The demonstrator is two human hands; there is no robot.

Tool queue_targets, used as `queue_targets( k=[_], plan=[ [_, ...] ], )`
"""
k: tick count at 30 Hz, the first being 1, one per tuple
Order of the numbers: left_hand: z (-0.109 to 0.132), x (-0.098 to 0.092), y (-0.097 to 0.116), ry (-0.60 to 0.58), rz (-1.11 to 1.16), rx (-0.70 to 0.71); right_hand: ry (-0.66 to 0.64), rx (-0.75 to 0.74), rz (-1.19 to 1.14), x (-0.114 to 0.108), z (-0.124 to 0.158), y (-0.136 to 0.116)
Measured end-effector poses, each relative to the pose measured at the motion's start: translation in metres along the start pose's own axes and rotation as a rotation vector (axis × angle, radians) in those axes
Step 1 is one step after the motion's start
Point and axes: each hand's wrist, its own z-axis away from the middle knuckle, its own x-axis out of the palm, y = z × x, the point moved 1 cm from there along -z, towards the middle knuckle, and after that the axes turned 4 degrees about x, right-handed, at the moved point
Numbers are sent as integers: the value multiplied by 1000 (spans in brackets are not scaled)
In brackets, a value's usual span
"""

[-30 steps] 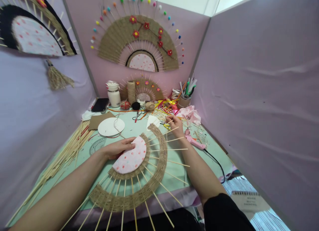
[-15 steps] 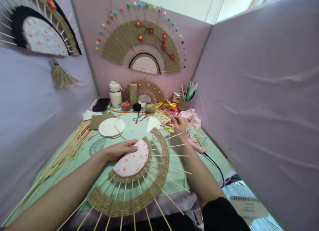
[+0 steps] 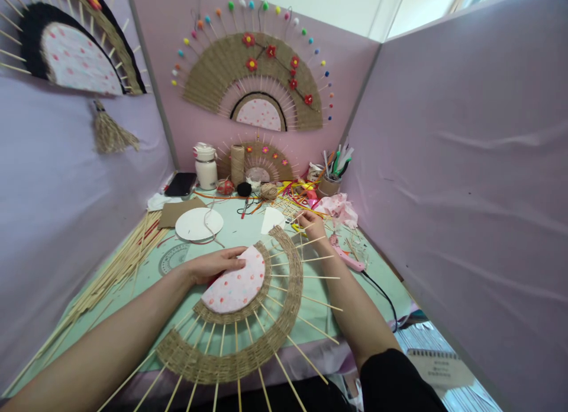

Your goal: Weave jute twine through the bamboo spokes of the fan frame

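My left hand (image 3: 215, 265) grips a half-round woven fan (image 3: 290, 305) at its white centre piece with red dots (image 3: 237, 285), thumb on top and the other fingers partly hidden. Thin wooden sticks radiate from that centre through two bands of woven brown twine. Beyond the fan's far end, my right hand (image 3: 313, 224) has its fingertips pinched together low over the table. Whatever lies between them is too small to make out. Right beside these fingers are a white paper piece (image 3: 272, 221) and scattered stick bits and colourful strips.
A pink glue gun (image 3: 348, 259) with a black cord lies right of my forearm. Long sticks (image 3: 110, 264) are piled at left, near a white oval card (image 3: 199, 224). A white bottle (image 3: 205, 168), twine spool (image 3: 237, 165) and tool cup (image 3: 329, 186) stand along the back.
My right hand has moved slightly left and down, its fingers still pinched. The left hand and the fan have stayed nearly in place.
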Motion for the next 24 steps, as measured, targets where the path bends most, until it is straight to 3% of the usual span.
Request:
queue_targets(
  k=[10,20,24],
  plan=[
    [-3,3,2,-15,-79,-2,-211,128,23,28,8,5],
    [-25,9,9,-156,-232,40,-224,151,-16,37,7,3],
    [-45,17,26,-51,-190,25,-201,141,-23,37,4,3]
  ],
)
